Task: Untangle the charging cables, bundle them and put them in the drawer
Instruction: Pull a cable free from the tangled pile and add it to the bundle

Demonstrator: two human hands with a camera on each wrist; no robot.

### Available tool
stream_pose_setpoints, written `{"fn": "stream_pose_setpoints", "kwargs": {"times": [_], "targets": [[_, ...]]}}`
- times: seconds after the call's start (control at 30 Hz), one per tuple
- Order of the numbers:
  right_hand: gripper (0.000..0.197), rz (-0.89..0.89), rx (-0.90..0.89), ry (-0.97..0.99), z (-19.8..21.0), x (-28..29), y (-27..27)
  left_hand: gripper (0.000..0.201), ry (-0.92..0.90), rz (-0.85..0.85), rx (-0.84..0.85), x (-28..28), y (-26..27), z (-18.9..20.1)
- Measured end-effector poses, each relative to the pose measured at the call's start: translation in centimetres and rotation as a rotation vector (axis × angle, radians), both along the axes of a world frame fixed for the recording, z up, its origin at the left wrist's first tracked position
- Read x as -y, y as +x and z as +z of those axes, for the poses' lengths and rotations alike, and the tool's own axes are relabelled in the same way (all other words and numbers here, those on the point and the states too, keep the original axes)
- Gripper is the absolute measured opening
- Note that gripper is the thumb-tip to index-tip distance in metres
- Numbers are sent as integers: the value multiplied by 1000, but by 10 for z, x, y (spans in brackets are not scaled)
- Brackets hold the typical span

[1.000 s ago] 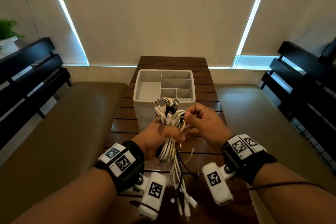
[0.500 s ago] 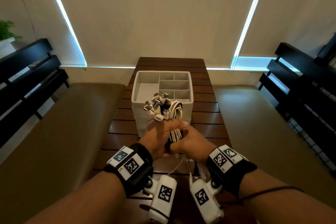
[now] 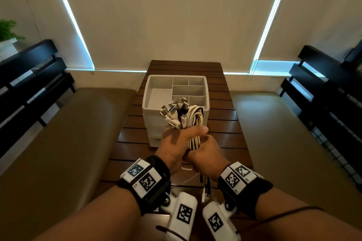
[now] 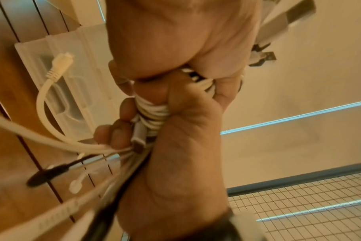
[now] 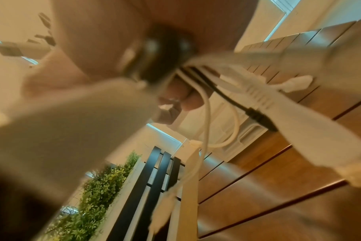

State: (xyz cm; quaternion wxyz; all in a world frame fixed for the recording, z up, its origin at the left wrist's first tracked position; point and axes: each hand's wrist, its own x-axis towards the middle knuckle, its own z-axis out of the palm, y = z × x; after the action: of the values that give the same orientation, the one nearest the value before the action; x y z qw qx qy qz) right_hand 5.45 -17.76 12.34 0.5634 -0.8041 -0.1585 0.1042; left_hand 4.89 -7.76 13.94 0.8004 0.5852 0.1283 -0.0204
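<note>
A bundle of white charging cables (image 3: 193, 121) with one black one stands upright in both hands, its plugs (image 3: 173, 108) fanned out at the top. My left hand (image 3: 176, 143) grips the bundle high up, thumb across it. My right hand (image 3: 207, 152) grips it just below. The left wrist view shows the coils (image 4: 153, 110) squeezed between the two fists, with loose cable ends (image 4: 52, 117) hanging under them. The white drawer unit (image 3: 154, 133) stands on the table right behind the bundle, and its drawer fronts (image 4: 72, 91) look shut.
The unit's top is an open tray with several dividers (image 3: 188, 90). It sits on a slatted wooden table (image 3: 225, 123) between two tan benches (image 3: 68, 133). Black slatted backrests (image 3: 29, 76) flank both sides. A plant (image 5: 105, 187) stands at the left.
My right hand left the bundle's right side and now grips the cables under my left hand. Both hands moved forward, closer to the drawer unit, and the dangling ends rose with them.
</note>
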Motion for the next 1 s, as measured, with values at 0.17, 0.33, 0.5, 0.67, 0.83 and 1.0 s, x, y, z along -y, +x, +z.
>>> {"fn": "stream_pose_setpoints", "kwargs": {"times": [0.17,0.33,0.5,0.67,0.83,1.0], "targets": [[20,-72,99,-287,-9,0,5,33,-131,93,-179,19,-7,5],[52,12,154,-516,-8,-3,10,37,-123,222,-236,16,4,2],[36,196,56,-381,4,10,7,31,-102,237,-231,7,6,-2],[44,220,4,-352,4,16,12,41,-158,188,-184,-2,10,-5],[12,311,-168,-281,7,27,11,11,-205,107,-106,-15,15,-6],[26,391,-230,-374,13,36,14,10,-212,-66,-57,-27,12,-3]]}}
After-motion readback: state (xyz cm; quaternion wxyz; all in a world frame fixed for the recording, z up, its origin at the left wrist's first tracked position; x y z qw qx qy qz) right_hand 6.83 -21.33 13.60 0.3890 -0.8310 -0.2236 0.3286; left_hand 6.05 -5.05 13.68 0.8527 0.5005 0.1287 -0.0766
